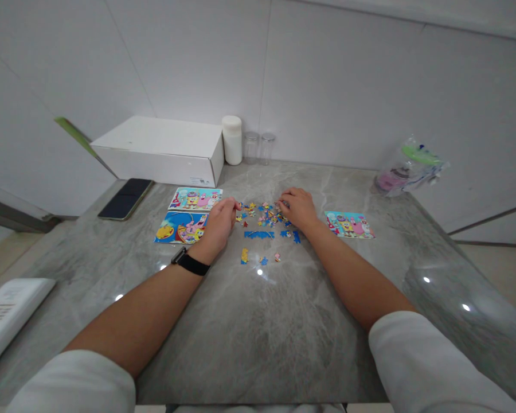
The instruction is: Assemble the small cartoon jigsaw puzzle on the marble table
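Loose jigsaw puzzle pieces (265,219) lie in a small heap between my hands. My left hand (220,225), a black-banded watch on its wrist, rests at the heap's left side with its fingers pinched together; what they hold, if anything, is too small to make out. Over the heap's right side my right hand (298,207) is curled, fingertips closed on a small puzzle piece (278,204). Nearer me is a joined blue strip of pieces (259,234), with blue pieces (296,237) to its right. Below it sit a yellow-and-blue piece (244,256) and two small pieces.
Two cartoon picture cards (196,198) (172,228) lie left, another card (350,224) right. Behind stand a white box (159,149), a white bottle (232,140) and two clear jars (267,149). A phone (126,199), a white device (12,315) and a bagged cup (406,169) flank them.
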Demonstrator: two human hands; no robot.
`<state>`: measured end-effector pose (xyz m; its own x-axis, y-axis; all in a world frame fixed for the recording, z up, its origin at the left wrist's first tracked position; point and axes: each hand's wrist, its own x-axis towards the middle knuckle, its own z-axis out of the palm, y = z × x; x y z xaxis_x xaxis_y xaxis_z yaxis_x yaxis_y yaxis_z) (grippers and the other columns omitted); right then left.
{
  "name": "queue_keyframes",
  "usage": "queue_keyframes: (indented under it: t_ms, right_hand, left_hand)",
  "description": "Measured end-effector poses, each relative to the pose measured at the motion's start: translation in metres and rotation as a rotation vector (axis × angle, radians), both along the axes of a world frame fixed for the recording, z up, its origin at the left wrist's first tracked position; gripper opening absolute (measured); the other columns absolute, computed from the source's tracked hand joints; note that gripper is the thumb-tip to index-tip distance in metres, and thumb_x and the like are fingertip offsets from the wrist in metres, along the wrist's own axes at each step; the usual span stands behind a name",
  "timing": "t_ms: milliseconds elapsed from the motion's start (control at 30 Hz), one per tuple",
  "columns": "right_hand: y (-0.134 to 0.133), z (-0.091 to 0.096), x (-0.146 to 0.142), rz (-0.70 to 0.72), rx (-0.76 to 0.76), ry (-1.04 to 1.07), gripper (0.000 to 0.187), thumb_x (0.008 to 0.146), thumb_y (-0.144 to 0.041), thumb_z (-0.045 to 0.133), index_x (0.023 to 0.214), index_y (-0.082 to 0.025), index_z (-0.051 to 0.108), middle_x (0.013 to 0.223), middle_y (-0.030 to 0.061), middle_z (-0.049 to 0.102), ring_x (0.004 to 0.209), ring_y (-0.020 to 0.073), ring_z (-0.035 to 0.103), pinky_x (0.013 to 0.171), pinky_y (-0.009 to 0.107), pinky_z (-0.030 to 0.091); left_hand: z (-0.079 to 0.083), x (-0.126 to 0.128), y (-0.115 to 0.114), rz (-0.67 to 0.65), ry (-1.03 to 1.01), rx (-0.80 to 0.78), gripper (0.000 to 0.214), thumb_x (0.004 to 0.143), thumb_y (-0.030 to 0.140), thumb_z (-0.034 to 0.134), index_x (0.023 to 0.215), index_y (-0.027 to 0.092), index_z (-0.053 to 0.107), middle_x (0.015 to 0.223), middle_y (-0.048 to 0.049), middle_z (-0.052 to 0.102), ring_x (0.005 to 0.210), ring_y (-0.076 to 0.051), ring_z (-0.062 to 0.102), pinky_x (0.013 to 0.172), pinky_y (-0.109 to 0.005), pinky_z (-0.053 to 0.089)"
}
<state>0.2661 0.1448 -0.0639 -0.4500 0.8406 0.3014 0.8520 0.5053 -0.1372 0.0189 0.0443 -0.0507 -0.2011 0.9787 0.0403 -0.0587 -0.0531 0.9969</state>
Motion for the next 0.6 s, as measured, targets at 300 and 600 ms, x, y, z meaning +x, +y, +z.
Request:
queue_keyframes:
  t_ms: [300,600]
  right_hand:
    - [0.000,-0.008,0.030,-0.050,-0.021,0.015,0.027,0.102,-0.033,0.058,0.103,-0.020,0.082,0.121,0.0134,0.072,0.114,0.0302,0.061,0.100,0.044,0.044]
    - [-0.001,-0.010,0.026,0.072,-0.008,0.038,0.029,0.100,-0.023,0.060,0.120,-0.024,0.081,0.128,0.0129,0.070,0.120,0.0301,0.059,0.106,0.045,0.043]
  left_hand:
    - [-0.005,-0.006,0.003,-0.014,-0.108,0.005,0.030,0.097,0.045,0.057,0.080,0.020,0.058,0.047,0.0097,0.030,0.040,-0.008,0.023,0.041,-0.023,0.017]
    - [-0.007,-0.006,0.004,-0.026,-0.129,-0.004,0.029,0.097,0.043,0.057,0.079,0.020,0.059,0.046,0.0099,0.030,0.039,-0.009,0.022,0.040,-0.023,0.016]
